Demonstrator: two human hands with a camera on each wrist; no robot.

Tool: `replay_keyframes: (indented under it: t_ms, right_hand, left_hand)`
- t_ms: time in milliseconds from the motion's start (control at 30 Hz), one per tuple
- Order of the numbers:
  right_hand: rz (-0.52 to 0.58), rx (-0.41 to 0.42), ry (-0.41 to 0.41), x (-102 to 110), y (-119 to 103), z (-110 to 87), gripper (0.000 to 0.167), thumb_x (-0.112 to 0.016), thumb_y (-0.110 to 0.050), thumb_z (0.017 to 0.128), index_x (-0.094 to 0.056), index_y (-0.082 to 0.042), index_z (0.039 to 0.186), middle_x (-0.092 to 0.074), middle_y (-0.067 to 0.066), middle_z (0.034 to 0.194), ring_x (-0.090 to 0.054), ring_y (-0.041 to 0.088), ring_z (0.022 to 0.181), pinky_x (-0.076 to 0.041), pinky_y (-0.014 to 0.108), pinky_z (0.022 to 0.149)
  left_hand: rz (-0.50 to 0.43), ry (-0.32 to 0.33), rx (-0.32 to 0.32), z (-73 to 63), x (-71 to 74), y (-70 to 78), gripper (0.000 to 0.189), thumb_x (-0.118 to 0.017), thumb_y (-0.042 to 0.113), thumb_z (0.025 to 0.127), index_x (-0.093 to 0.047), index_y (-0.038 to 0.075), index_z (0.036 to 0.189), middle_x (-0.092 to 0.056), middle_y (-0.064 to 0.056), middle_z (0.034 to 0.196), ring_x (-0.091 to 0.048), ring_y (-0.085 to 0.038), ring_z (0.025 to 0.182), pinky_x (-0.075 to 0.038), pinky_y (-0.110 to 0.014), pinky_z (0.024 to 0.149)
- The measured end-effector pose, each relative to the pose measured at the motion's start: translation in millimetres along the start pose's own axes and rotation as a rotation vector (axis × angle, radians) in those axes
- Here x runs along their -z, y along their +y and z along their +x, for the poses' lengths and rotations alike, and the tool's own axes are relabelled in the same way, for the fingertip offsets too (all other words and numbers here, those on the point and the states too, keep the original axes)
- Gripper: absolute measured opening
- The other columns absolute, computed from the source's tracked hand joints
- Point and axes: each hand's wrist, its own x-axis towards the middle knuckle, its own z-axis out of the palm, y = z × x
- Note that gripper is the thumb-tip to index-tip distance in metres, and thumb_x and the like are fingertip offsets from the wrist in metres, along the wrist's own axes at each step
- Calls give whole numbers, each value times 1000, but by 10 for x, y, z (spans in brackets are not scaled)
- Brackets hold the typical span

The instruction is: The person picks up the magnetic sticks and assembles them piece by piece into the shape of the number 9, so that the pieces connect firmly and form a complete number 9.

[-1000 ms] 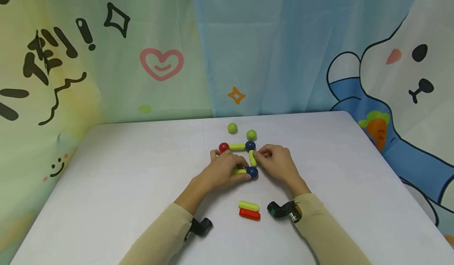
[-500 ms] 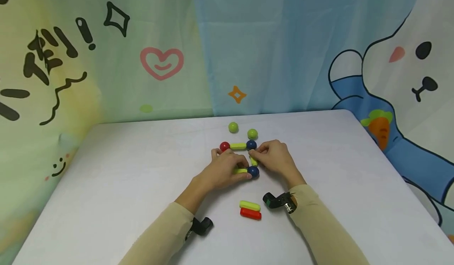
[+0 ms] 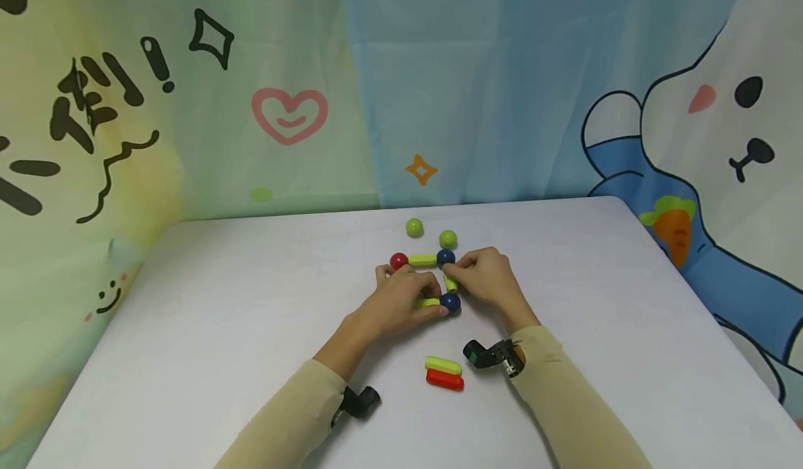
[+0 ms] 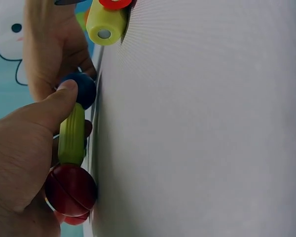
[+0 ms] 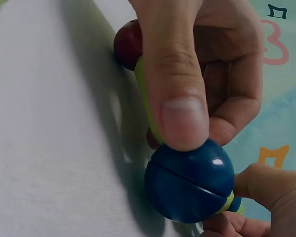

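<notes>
My left hand [image 3: 398,303] holds the near side of a ball-and-rod shape on the table. Its thumb lies on the near blue ball [image 5: 190,182], and its fingers reach behind a yellow-green rod [image 4: 72,133] that joins this ball to a red ball [image 4: 71,190]. That red ball is covered by the hand in the head view. With thumb and fingertips, my right hand [image 3: 486,276] pinches the upright yellow-green rod [image 3: 450,283] between the near and far blue balls. From the far blue ball [image 3: 446,258], another yellow-green rod [image 3: 423,260] runs left to the far red ball [image 3: 398,261].
Two green balls [image 3: 414,227] lie behind the shape, one close to the far blue ball. A loose yellow-green rod [image 3: 443,365] and a red rod [image 3: 445,380] lie side by side at the front of the white table [image 3: 238,329]. A printed curtain [image 3: 489,106] hangs behind.
My right hand has shifted slightly away from me and left, up the upright rod towards the far blue ball. The left hand keeps its place on the near side.
</notes>
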Motion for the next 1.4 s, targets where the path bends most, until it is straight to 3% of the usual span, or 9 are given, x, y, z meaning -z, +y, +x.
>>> replay_keyframes:
  t_ms: [533,1100,1267,1400]
  right_hand:
    - [9,-17,5,-40,-48,-36,35,-70,-40,92,-77,-6,89,-69,2,76,-60,20,78,-44,30,69]
    - [15,21,-16,-58,-7,-39,37,-68,-40,97,-77,-4,99,-71,4,80,-62,18,74,-45,30,69]
    - [9,33,-18,-52,9,-46,37,-66,-41,98,-76,-5,100,-70,3,80,-60,18,74,-44,30,69]
    - [18,39,-16,-46,31,-52,38,-63,-43,100,-74,-6,102,-67,4,83,-58,19,76,-43,32,71]
  left_hand:
    - [3,25,15,-10,-22,-15,27,-77,48,90,-69,24,100,-68,19,91,-55,-12,110,-22,-60,102]
    - [39,40,37,25,-58,-5,26,-75,49,91,-67,25,98,-67,19,91,-55,-12,110,-25,-58,101]
    - [26,27,24,9,-11,-1,30,-78,51,88,-69,25,102,-68,16,100,-53,-14,113,-27,-56,96]
    - [9,34,13,-26,45,-58,37,-78,55,86,-70,26,108,-62,9,119,-47,-17,121,-30,-47,92]
